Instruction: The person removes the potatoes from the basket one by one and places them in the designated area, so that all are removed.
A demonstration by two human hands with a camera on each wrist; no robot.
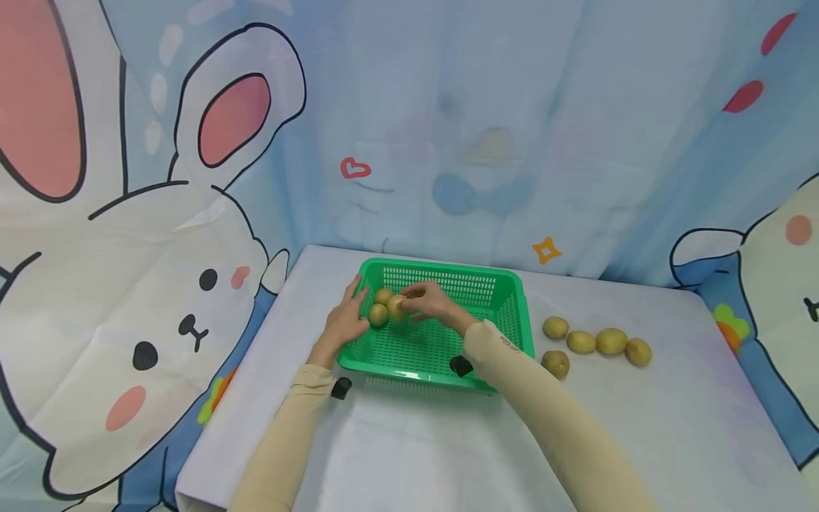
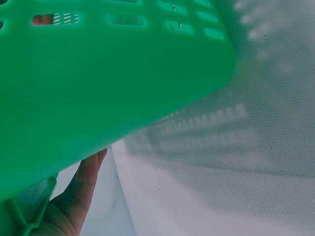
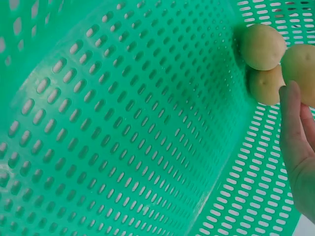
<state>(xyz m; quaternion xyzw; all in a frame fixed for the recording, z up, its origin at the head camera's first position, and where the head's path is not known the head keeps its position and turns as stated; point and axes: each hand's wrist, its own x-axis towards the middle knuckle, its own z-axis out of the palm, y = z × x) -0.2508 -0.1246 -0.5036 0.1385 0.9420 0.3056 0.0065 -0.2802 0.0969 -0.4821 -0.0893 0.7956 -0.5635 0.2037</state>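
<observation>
A green plastic basket [image 1: 441, 377] with slotted walls stands on the table. My left hand [image 1: 345, 321] holds its left rim, thumb at the edge; in the left wrist view the fingers of the left hand [image 2: 78, 196] extend along the outer wall. Inside the basket, near its left end, my right hand [image 1: 430, 301] pinches a potato [image 1: 397, 307] between thumb and fingers. Two more potatoes lie beside it against the left wall, one behind [image 1: 384, 296] and one in front [image 1: 378, 316]. The right wrist view shows the held potato [image 3: 301, 69] at the fingertips of the right hand [image 3: 300, 142].
Right of the basket, several potatoes [image 1: 611, 341] lie on the white-covered table [image 1: 678, 419], most in a row and one potato [image 1: 555, 364] nearer the basket. A printed blue curtain [image 1: 409, 142] hangs close behind the table's back edge.
</observation>
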